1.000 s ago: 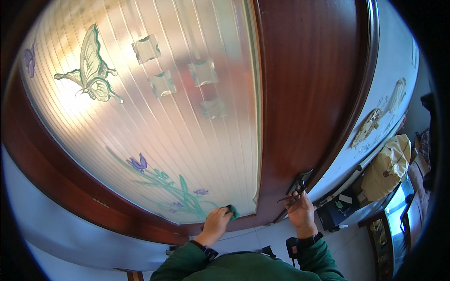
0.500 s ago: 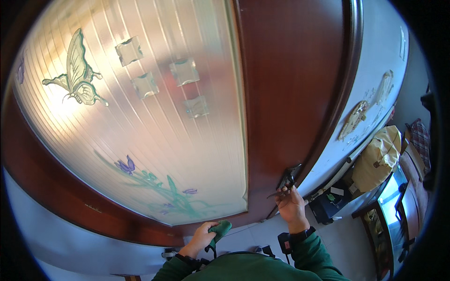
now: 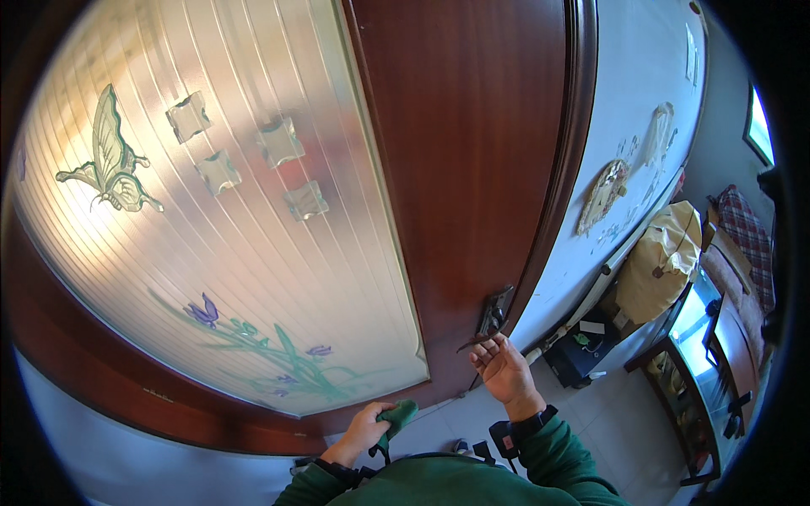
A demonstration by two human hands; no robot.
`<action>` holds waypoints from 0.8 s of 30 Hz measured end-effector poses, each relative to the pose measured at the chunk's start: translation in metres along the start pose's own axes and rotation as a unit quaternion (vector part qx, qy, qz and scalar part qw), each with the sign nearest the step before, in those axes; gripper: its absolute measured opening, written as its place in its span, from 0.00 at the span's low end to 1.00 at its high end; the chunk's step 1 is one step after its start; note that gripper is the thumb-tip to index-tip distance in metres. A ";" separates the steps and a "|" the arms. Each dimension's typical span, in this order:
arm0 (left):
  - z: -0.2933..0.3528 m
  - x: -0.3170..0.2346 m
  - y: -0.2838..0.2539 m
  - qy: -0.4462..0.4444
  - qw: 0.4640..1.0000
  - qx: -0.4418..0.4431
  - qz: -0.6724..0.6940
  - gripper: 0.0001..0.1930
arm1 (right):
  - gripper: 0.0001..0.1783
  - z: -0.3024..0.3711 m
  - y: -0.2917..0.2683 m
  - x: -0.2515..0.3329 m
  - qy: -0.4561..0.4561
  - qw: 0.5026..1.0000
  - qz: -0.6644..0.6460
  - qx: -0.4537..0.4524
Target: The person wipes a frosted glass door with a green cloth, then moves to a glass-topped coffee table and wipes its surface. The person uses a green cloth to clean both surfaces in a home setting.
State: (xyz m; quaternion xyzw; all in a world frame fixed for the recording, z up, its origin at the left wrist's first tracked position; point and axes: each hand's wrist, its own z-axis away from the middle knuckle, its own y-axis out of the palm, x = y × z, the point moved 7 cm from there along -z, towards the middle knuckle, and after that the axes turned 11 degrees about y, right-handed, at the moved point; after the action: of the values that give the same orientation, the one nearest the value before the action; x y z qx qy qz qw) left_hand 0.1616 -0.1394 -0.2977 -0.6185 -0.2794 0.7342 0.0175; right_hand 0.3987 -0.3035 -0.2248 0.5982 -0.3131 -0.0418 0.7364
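Note:
A dark red-brown door (image 3: 472,152) with a large frosted glass panel (image 3: 270,253) stands in front of me. My right hand (image 3: 506,374) is at its dark metal door handle (image 3: 481,340), thumb and fingers curled at the lever just below the lock plate (image 3: 496,309). Low in the middle, my left hand (image 3: 364,433) grips a bunched green cloth (image 3: 399,414), its upper end sticking out past the fingers and a dark strip hanging below. The cloth's exact kind is hard to make out.
To the right of the door frame (image 3: 567,169) runs a white wall (image 3: 553,291) with a decoration (image 3: 603,196). Beyond are a beige bag (image 3: 660,261), a black box (image 3: 578,358) and a glass-topped table (image 3: 700,363). Pale floor tiles (image 3: 607,422) lie below.
Door, wall and furniture have shifted left in the picture. My right hand has moved slightly left along with the door handle. My left hand keeps its grip on the green cloth.

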 end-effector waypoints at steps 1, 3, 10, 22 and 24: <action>0.001 -0.001 0.001 0.004 1.000 0.000 0.000 0.20 | 0.09 0.000 -0.001 -0.001 0.002 1.000 -0.001 -0.007; 0.005 -0.001 0.002 0.004 1.000 -0.001 -0.001 0.21 | 0.08 -0.003 -0.005 -0.004 0.009 1.000 -0.003 -0.012; 0.041 -0.004 -0.006 -0.036 0.998 -0.043 -0.037 0.21 | 0.09 -0.007 -0.033 -0.055 0.179 0.983 0.037 -0.037; 0.151 0.030 -0.027 -0.132 0.985 -0.105 -0.031 0.22 | 0.21 0.041 -0.053 -0.225 0.520 0.817 0.245 -0.042; 0.165 0.038 -0.040 -0.122 0.985 -0.119 -0.030 0.22 | 0.26 0.042 -0.035 -0.247 0.525 0.805 0.276 -0.023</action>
State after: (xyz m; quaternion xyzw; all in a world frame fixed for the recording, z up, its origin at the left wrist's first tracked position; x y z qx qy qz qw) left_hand -0.0120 -0.1554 -0.3016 -0.5132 -0.3832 0.7649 -0.0684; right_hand 0.1909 -0.2415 -0.3542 0.3999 -0.0289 0.4763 0.7825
